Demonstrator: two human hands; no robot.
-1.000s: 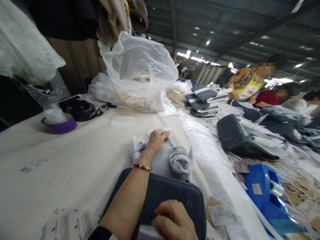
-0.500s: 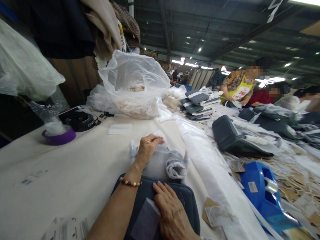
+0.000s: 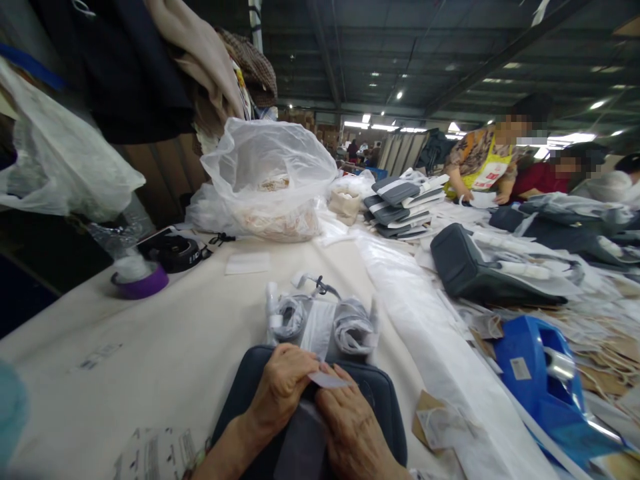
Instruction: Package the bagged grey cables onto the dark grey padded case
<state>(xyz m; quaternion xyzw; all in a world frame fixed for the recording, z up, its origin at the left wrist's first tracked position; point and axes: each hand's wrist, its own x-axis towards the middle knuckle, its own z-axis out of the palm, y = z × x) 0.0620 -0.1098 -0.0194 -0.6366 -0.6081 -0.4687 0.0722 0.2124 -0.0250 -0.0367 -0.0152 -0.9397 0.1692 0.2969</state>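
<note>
A dark grey bag (image 3: 380, 413) lies at the near edge of the cream table (image 3: 165, 333). My left hand (image 3: 283, 387) rests on it and pinches a small white paper tag (image 3: 327, 380). My right hand (image 3: 353, 430) lies beside it on the bag, fingers together, touching the same tag. A grey flap (image 3: 300, 447) of the bag lies between my wrists. Just beyond the bag sit paper-wrapped bag handles (image 3: 320, 320) with a small black clip (image 3: 320, 288).
A large clear plastic bag (image 3: 270, 173) of tags stands at the back, a purple tape roll (image 3: 143, 283) at left. Right: a blue tape dispenser (image 3: 540, 373), a white roll (image 3: 425, 320), grey bags (image 3: 465, 267). Other people (image 3: 485, 163) work far right.
My left hand came back from the wrapped handles to the bag, bringing a small white tag. My right hand shifted up to meet it. The camera tilted slightly.
</note>
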